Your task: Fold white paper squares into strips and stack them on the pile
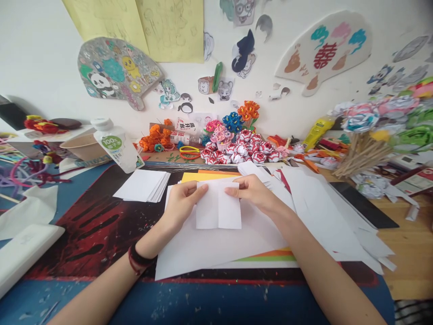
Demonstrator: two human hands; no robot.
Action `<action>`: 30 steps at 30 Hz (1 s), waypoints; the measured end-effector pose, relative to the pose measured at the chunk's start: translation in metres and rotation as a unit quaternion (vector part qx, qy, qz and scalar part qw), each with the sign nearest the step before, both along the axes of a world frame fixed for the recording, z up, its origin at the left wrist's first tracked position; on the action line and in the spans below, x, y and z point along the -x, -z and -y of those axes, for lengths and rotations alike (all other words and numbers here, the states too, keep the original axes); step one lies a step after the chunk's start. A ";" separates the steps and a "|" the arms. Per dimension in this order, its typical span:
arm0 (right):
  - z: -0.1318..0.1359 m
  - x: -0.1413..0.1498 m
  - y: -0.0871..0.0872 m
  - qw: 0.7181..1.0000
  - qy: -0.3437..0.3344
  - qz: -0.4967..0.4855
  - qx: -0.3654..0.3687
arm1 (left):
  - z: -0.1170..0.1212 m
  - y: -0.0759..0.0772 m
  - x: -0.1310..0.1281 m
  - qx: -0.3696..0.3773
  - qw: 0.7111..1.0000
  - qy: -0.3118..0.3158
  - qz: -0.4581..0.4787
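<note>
Left hand [182, 197] and right hand [254, 192] pinch a creased white paper [207, 213], grips closed; uneven pulling could tear it.

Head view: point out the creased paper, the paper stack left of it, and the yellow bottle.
Creased paper [213, 209], head view: left of the crease.
Paper stack [141, 185], head view: top sheet.
Yellow bottle [318, 132], head view: body.
</note>
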State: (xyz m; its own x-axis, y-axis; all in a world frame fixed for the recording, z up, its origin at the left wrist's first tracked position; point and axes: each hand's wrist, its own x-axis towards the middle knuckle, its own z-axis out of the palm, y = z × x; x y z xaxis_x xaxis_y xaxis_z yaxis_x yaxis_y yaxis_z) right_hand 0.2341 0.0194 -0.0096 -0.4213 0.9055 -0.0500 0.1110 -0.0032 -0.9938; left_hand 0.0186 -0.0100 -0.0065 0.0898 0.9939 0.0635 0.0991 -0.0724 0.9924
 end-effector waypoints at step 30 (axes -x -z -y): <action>-0.004 0.000 0.009 0.999 0.036 0.015 -0.005 | -0.003 0.009 0.002 0.033 0.999 0.000 0.014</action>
State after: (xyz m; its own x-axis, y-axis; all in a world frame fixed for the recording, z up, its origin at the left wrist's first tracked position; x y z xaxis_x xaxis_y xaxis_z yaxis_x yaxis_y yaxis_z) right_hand 0.2339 0.0233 -0.0186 -0.3545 0.9336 -0.0520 0.1397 -0.0021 -0.9902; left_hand 0.0165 -0.0065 -0.0160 0.0898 0.9960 0.0004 0.0709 -0.0068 0.9975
